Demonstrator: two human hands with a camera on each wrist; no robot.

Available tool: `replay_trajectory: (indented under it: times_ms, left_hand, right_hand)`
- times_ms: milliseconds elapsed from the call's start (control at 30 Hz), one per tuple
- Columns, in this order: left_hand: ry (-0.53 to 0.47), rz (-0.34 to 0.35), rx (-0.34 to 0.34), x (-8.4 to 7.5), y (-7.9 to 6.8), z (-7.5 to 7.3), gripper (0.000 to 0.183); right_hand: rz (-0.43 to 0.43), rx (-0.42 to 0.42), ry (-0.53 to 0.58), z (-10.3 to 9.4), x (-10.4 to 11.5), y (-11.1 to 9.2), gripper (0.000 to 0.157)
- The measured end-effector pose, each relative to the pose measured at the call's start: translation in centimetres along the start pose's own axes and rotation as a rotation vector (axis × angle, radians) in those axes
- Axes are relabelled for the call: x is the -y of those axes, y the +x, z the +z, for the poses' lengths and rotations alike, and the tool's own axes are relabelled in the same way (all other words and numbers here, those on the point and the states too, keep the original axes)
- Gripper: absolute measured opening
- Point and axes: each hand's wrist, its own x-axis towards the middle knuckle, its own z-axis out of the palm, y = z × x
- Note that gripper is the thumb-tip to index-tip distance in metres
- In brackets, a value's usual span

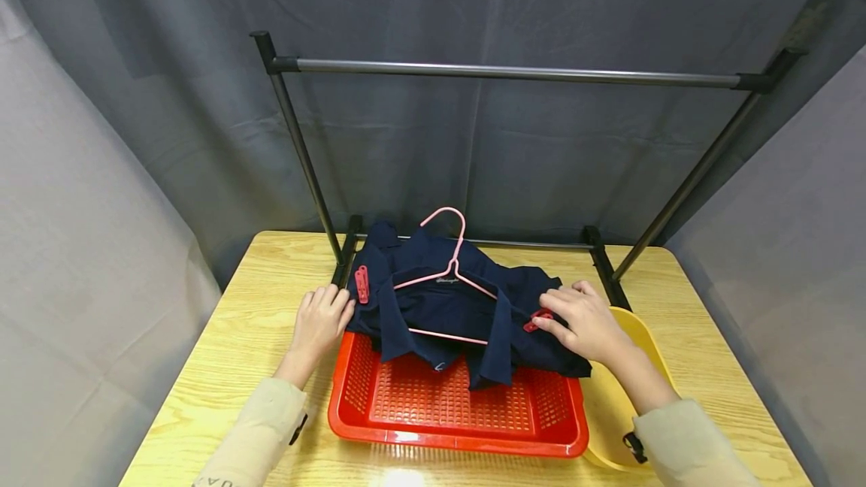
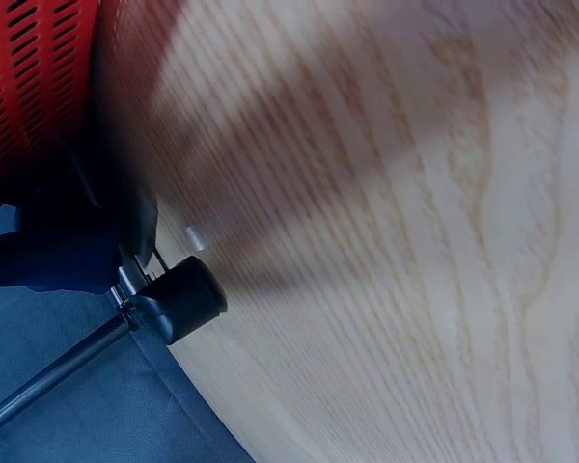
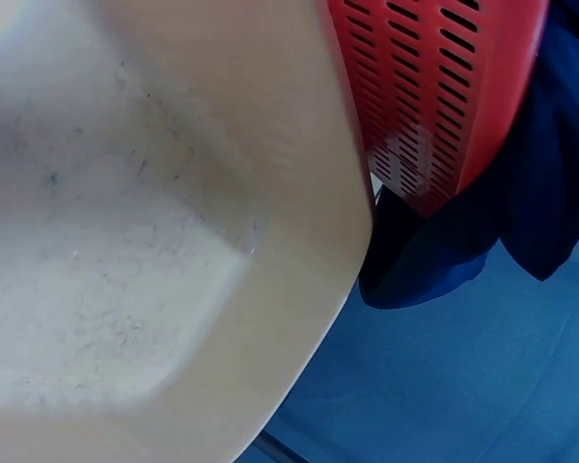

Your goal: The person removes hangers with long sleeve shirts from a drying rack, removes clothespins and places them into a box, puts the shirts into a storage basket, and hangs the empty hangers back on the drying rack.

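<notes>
A navy collared shirt (image 1: 440, 307) lies across the back of a red basket (image 1: 460, 438), its collar open around a pink hanger (image 1: 452, 269) whose hook points up. One red clothespin (image 1: 361, 285) sits on the shirt's left shoulder. At the left edge of the shirt, my left hand (image 1: 319, 320) grips the cloth with bent fingers. My right hand (image 1: 583, 323) pinches a second red clothespin (image 1: 534, 322) at the right shoulder, partly covering it. In the right wrist view, navy cloth (image 3: 526, 183) hangs past the basket's slotted side (image 3: 415, 87).
Behind the basket stands a rack with a metal top bar (image 1: 507, 72), black posts and feet (image 1: 605, 269). A yellow tub (image 1: 602, 412) is on the right, partly under the right forearm. Wooden tabletop (image 1: 250, 307) extends on both sides; grey curtains surround it.
</notes>
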Motion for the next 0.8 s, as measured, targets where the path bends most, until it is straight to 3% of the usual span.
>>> replay_trajectory:
  times_ms: [400, 600, 800]
  left_hand:
    - [-0.004, -0.013, 0.017, -0.1, 0.0, 0.0, 0.034]
    - [-0.007, -0.01, 0.017, -0.1, 0.0, 0.2, 0.034]
    - [-0.014, -0.018, 0.014, -0.1, -0.1, 0.1, 0.037]
  right_hand:
    - [-0.031, -0.085, 0.069, -0.2, 0.0, -0.3, 0.022]
    - [-0.007, -0.156, 0.138, -0.6, -0.2, -0.4, 0.021]
    - [0.045, -0.212, 0.151, -1.6, -1.0, -0.6, 0.029]
